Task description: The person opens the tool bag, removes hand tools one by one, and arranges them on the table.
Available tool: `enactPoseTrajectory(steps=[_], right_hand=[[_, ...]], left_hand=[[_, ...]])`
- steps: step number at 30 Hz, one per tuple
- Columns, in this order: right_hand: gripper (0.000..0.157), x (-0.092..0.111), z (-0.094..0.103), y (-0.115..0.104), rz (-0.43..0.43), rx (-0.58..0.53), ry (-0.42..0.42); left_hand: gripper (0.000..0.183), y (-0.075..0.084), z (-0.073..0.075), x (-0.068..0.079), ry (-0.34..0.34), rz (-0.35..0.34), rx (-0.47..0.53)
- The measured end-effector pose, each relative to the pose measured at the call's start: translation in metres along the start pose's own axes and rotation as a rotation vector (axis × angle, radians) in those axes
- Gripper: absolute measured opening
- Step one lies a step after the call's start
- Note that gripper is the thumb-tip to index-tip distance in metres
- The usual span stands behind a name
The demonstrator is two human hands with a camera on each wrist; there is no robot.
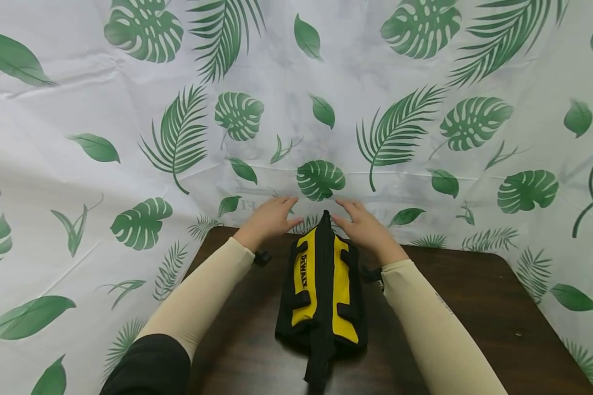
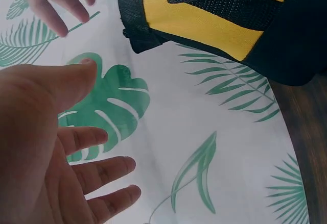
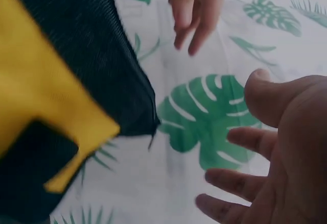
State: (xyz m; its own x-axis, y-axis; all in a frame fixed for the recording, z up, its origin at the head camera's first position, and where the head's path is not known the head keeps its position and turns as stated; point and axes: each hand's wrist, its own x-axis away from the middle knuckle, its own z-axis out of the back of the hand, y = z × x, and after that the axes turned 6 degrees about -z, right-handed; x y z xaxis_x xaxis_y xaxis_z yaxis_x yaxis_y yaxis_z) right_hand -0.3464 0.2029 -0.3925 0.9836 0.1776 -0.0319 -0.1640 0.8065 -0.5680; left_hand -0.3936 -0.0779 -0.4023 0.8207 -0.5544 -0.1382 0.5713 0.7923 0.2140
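Observation:
A yellow and black DeWalt tool bag [image 1: 303,274] stands upright on the dark wooden table, its black top strip running away from me. Beyond its far end, my left hand [image 1: 272,216] hovers on the left with fingers spread, touching nothing. On the other side my right hand [image 1: 364,226] mirrors it, fingers relaxed and apart from the bag. The left wrist view shows the bag's end [image 2: 199,25] above and right of the left hand [image 2: 56,147]. In the right wrist view the bag [image 3: 76,66] is at the left, a gap away from the right hand [image 3: 276,147].
The brown table [image 1: 454,307] reaches back to a white cloth [image 1: 286,159] printed with green leaves, which hangs behind and at both sides. Dark bands sit at both wrists.

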Motion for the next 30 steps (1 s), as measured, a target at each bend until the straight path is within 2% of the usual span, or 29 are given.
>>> enactPoseTrajectory(steps=[5,8,11,16,20,27,30], right_hand=[[0.065,-0.014,-0.013,-0.011,-0.056,-0.084,-0.017],[0.063,-0.023,-0.020,-0.011,-0.093,-0.131,-0.027],[0.057,-0.030,-0.027,-0.007,-0.149,-0.246,-0.048],[0.048,-0.040,-0.036,0.003,-0.219,-0.415,-0.020],[0.041,-0.045,-0.037,0.011,-0.217,-0.439,-0.007],[0.031,-0.047,-0.040,0.016,-0.200,-0.425,0.011],[0.026,-0.046,-0.042,0.017,-0.192,-0.451,0.023]], left_hand=[[0.069,-0.004,-0.003,-0.013,-0.027,-0.025,0.020],[0.066,-0.003,-0.006,-0.020,-0.048,-0.027,0.026],[0.063,0.001,-0.009,-0.029,-0.062,-0.021,0.053],[0.058,0.013,-0.011,-0.046,-0.066,-0.040,0.144],[0.053,0.016,-0.014,-0.060,-0.074,-0.068,0.231],[0.046,0.009,-0.028,-0.078,-0.128,-0.165,0.514],[0.041,0.008,-0.034,-0.082,-0.129,-0.163,0.538]])
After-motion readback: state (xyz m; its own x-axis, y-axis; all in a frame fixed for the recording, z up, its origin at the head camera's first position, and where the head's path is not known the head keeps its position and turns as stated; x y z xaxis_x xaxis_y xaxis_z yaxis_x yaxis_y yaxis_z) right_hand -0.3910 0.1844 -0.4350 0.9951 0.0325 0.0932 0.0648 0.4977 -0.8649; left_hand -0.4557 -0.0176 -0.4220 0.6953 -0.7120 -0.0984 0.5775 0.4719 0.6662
